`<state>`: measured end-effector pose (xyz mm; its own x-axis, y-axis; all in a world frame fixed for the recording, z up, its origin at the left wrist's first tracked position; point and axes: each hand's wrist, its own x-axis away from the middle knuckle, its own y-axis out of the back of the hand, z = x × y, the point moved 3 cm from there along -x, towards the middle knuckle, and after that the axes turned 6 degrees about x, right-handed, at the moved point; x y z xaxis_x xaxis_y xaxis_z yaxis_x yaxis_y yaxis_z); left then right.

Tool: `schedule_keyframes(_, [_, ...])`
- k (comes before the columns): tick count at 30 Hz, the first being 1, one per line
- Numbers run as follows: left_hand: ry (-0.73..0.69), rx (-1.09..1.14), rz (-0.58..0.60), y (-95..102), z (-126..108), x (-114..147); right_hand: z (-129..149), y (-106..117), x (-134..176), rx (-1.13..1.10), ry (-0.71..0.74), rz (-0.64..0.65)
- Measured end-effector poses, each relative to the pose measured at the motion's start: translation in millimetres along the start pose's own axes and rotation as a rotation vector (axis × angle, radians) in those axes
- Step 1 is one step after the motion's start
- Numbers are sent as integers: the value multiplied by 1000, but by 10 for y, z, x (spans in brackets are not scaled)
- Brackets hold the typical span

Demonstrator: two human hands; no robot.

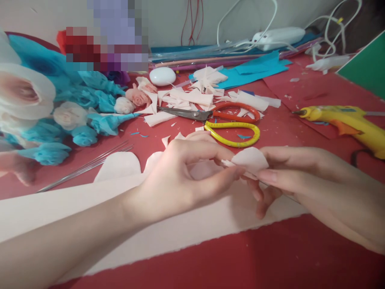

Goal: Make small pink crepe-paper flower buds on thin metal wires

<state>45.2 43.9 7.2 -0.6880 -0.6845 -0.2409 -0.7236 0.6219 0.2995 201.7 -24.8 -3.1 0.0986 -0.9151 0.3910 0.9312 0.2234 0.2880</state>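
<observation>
A pale pink, round-edged paper petal (252, 159) is held between both hands above a long strip of pale crepe paper (180, 224). My left hand (189, 172) pinches its left side between thumb and fingers, where a few narrow folded edges show. From the right, my right hand (303, 176) grips the petal's lower edge with its thumb on top. A thin dark line, perhaps a wire, runs beneath the right hand; most of it is hidden. Cut paper petals (118, 165) lie beyond the strip, partly behind my left hand.
Red-and-yellow-handled scissors (207, 116) lie beyond the hands, near pale paper scraps (192, 97). A yellow glue gun (339, 116) rests at right. Blue and white paper flowers (69, 114) crowd the left, beside thin metal wires (87, 166). Another person's hand (19, 166) shows at the left edge.
</observation>
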Motion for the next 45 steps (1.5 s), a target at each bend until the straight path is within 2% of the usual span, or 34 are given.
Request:
schedule_keyframes(1, [5,1,1,-2,-3,-2,4,8,10,11,66,9])
schedule_keyframes(4, [28,-4,9,-5,-6,-7,10,21,36,60,142,0])
schedule_keyframes(11, [-2,4,29,-20,6,-16,84,5,22,205,162,-116])
schedule_keyframes(17, [-58,99,91,-45,-15,-19,107,-2,13,240,145,-130])
schedule_keyframes(26, [-68,95,73,-28,-4,-37,128,4,12,237,216,-165])
schedule_keyframes(31, [-30,38,45,-22,-6,-13,129,18,22,313,201,-218])
schedule_keyframes(35, [-81,86,62,-31,-23,-20,161,19,22,312,254,-219])
schedule_keyframes(45, [-82,72,56,-49,-11,-30,149,17,24,294,231,-204])
